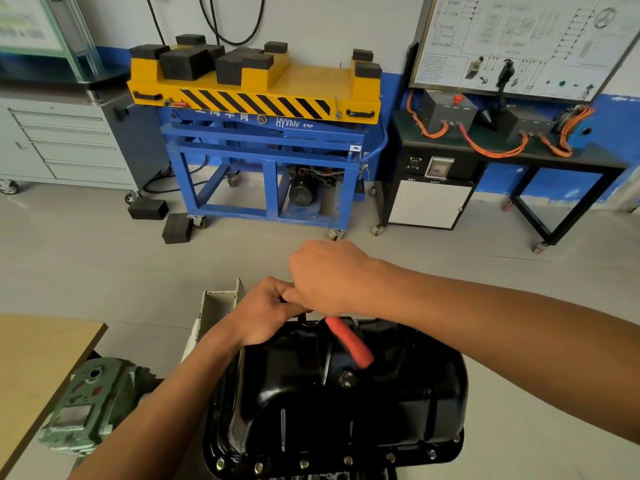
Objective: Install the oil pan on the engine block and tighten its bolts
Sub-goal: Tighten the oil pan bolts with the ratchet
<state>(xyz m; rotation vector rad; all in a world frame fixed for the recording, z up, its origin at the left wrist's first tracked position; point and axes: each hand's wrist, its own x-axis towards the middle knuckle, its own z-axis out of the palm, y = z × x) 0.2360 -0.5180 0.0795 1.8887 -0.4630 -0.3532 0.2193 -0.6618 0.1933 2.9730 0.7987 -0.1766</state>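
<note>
Head view is showing the pan (332,403) lying at bottom centre, near-edge bolts (304,463) seated. Left hand (266,308) is pinching the wrench (349,341) head at the far rim, and right hand (329,275) is curling over it. A tilting socket is risking slipping and rounding that bolt.

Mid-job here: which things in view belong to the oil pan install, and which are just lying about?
Job: oil pan, flange bolts, red-handled tool, left hand, right hand.
Lying about: green casting, yellow-topped lift cart, rubber blocks, grey drawer cabinet.
</note>
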